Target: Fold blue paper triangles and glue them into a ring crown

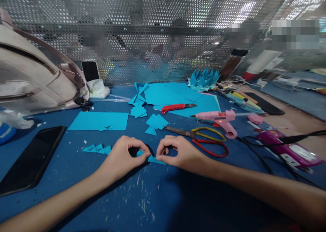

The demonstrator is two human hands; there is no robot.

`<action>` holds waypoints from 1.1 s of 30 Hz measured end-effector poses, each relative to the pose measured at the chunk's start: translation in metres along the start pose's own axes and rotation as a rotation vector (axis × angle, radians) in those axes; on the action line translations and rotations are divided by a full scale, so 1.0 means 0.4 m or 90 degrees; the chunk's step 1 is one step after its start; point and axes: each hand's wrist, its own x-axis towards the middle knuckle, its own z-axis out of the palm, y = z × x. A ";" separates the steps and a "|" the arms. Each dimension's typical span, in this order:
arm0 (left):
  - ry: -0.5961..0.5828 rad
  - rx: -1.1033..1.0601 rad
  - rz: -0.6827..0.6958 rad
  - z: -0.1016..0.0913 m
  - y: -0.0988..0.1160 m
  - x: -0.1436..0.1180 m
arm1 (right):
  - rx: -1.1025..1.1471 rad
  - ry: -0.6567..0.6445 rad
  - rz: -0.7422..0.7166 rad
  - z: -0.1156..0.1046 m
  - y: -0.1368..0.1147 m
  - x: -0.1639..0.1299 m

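Observation:
A small folded piece of blue paper [156, 160] is pinched between both hands just above the blue tabletop. My left hand [127, 154] grips its left end with thumb and forefinger. At the other end, my right hand [179, 152] closes its fingertips on the same paper. The fingers partly cover it. Beside my left hand lies a row of folded blue triangles [98, 148]. Behind the hands are a stack of small blue paper squares [156, 121] and scissors [187, 132] with one yellow and one red handle loop.
A red-handled knife [175, 107] lies on blue sheets [168, 92]. To the right are a pink glue gun [221, 118], its cable and a purple power strip [287, 147]. A spiky blue paper form [203, 79] stands behind. At left are a phone [33, 160] and a bag [33, 72].

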 end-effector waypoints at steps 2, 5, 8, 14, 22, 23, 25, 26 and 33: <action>-0.001 0.001 -0.006 0.000 0.000 -0.002 | 0.000 0.001 0.000 0.000 0.000 0.000; -0.002 0.008 -0.011 0.000 0.000 -0.003 | -0.003 0.001 0.003 0.001 0.000 0.000; 0.001 0.007 -0.004 0.000 0.001 -0.002 | -0.005 0.007 0.007 0.001 -0.002 0.001; 0.012 -0.004 0.010 0.002 0.002 -0.002 | 0.001 0.015 0.005 0.005 0.001 -0.001; 0.018 -0.010 0.017 0.005 0.000 -0.001 | -0.001 0.018 0.003 0.008 0.000 0.000; 0.020 -0.010 0.017 0.005 -0.001 -0.001 | -0.002 0.019 0.003 0.009 0.001 0.000; 0.022 -0.012 0.018 0.006 -0.002 -0.001 | -0.005 0.022 0.001 0.010 0.002 -0.001; 0.022 -0.015 0.019 0.006 -0.003 -0.001 | -0.008 0.024 0.000 0.010 0.003 -0.002; 0.025 -0.019 0.024 0.008 -0.005 -0.001 | -0.018 0.029 0.003 0.012 0.003 -0.002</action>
